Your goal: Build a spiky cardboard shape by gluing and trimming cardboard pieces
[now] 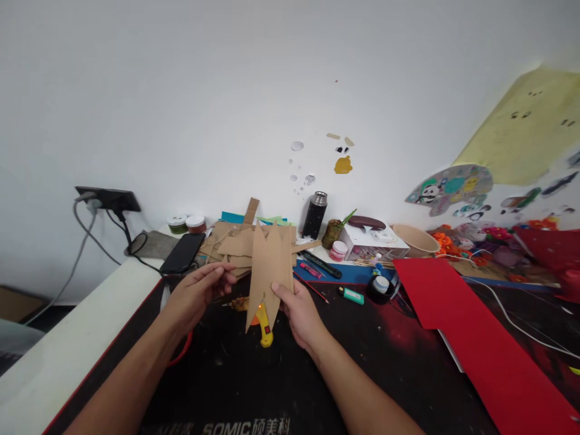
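Pointed cardboard pieces (268, 260), overlapping and upright, are held by my right hand (296, 308), its thumb on their front face. To their left, my left hand (211, 284) has its thumb and fingertips pressed together; anything between them is too small to make out. Behind the lower edge of the cardboard, a yellow tool with a small orange light (265, 333) rests on the black mat (226, 386). Red handles (182, 350) lie partly hidden beside my left forearm.
Cardboard scraps (233, 244), a phone (182, 252) and a black flask (315, 214) stand or lie along the back. A green-white marker (351, 295), a black cutter (321, 264) and red sheets (480, 344) are on the right.
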`<state>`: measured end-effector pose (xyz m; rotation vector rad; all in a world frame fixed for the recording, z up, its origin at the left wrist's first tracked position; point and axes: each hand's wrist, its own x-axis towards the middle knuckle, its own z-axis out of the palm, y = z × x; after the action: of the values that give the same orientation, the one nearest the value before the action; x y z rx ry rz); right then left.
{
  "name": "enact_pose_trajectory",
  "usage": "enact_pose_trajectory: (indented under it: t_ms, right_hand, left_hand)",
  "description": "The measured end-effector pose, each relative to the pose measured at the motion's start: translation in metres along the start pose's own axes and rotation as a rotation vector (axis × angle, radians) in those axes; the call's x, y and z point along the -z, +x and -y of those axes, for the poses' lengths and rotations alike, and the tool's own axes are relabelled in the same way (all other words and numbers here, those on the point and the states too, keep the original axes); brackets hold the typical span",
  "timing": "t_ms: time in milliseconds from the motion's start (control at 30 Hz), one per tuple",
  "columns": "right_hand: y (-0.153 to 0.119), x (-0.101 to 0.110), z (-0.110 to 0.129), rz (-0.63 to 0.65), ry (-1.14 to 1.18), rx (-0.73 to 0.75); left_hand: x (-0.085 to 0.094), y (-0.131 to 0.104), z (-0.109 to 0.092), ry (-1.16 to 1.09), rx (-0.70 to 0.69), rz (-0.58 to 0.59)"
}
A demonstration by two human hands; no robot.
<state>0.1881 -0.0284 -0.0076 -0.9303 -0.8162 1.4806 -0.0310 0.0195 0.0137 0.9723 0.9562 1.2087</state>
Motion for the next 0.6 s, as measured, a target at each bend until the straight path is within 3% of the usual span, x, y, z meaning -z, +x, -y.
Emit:
enact_pose_trajectory:
  t_ms: [400,600]
  right_hand:
    - [-0.001,-0.003,-0.002,0.037,-0.017,0.020]
    - [-0.001,-0.004,-0.001,0.070,-0.032,0.032]
  left_hand:
    - [-0.001,0.001,0.016,0.132,0.046,0.031]
    - [-0.006,-0.002,0.018,0.193,-0.009,0.119]
